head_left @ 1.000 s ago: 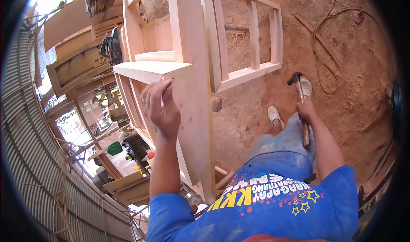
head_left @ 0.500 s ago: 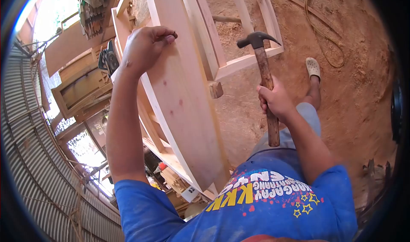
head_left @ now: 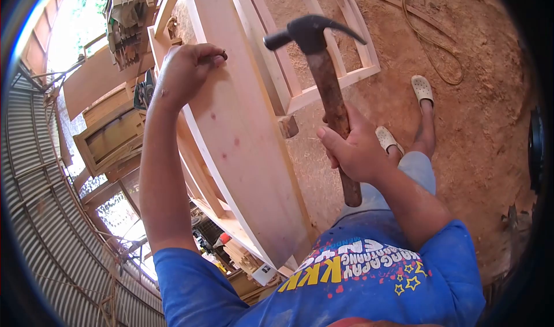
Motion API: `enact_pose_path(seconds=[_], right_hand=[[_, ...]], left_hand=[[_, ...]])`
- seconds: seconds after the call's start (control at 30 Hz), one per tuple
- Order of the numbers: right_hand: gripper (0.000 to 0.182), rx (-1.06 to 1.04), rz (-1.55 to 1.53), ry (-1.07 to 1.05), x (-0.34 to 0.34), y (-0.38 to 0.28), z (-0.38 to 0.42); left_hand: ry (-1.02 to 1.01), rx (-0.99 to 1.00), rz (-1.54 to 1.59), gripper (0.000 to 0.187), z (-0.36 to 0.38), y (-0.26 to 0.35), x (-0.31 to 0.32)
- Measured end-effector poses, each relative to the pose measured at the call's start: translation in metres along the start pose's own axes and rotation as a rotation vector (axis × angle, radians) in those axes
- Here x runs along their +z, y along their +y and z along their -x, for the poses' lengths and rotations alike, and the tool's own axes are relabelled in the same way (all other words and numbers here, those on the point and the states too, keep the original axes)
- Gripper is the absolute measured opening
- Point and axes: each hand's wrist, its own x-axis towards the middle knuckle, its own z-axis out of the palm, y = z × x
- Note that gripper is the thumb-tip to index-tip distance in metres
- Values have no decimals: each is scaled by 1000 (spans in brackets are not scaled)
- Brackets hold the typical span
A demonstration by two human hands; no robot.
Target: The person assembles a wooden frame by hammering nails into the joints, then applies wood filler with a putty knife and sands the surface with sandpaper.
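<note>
At 10–11 o'clock, my L hand (head_left: 187, 73) pinches a small dark object (head_left: 224, 56) between thumb and fingertips over the wide pale wooden board (head_left: 231, 131) (too small to ID; can't tell if its tip touches wood). The pinch seemingly steadies it and leaves most of the board uncovered. My R hand (head_left: 360, 154), at 3 o'clock, is clenched round the brown wooden handle of a black steel claw hammer (head_left: 328, 87), approx. mid-handle, likely for control. Its head is up at 12–1 o'clock, clear of my L fingers, w/ the pale slatted wooden frame (head_left: 311, 96) beyond.

Vs. ½ sec. earlier, the hammer is nearer my face, its head shifted from 1 o'clock toward 12; the L pinch is unchanged, just a bit farther toward 10 as the view shifts. A cream perforated clog (head_left: 386, 138), hidden then, now shows at 2–3 o'clock.
</note>
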Motion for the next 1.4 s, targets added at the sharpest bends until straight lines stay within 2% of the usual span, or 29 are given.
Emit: enact_pose_path(seconds=[0.1,0.2,0.23,0.33,0.47,0.5,0.6,0.63,0.73,0.77,0.87,0.93,0.97,1.03,1.1,1.2,1.23,1.3,1.4], right_hand=[[29,-240,-239,104,23,2,-3],[28,-375,-427,145,55,22,-19],[24,-313,-281,182,64,28,-26],[20,-204,187,3,55,15,-42],[25,-179,-263,179,58,3,-23],[28,-273,-391,196,59,6,-21],[28,-249,-74,207,59,17,-32],[31,-280,191,90,49,17,-41],[32,-97,265,18,41,10,-34],[32,-140,231,72,41,18,-30],[31,-106,130,185,19,47,-30],[26,102,102,165,-18,56,-38],[23,150,165,225,-34,57,-43],[20,256,187,287,-57,53,-54],[19,372,101,296,-69,46,-69],[21,375,261,302,-74,48,-87],[22,376,213,276,-75,50,-95],[23,375,113,239,-74,48,-110],[24,448,214,207,-72,29,-130]], left_hand=[[10,57,-4,21,-1,-3,1],[12,98,-5,20,1,-1,-1],[7,95,-6,20,0,0,-2],[17,74,-7,18,2,-3,1],[31,132,-16,16,0,-5,1],[16,138,-39,17,0,-5,0],[-17,123,-100,18,-1,-5,-2],[-25,93,-114,17,-2,-3,-2],[-73,63,-10,22,-6,-5,-3],[-93,53,54,26,-3,-7,-3],[424,287,11,47,23,4,-6],[593,141,116,78,59,-17,-2],[579,-50,425,109,79,-27,12],[443,-343,633,137,118,-39,48],[286,-359,549,144,132,-35,73],[357,-593,870,136,109,-6,68],[383,-651,929,134,102,2,63],[390,-676,928,135,99,3,61],[385,-691,904,136,101,0,62]])
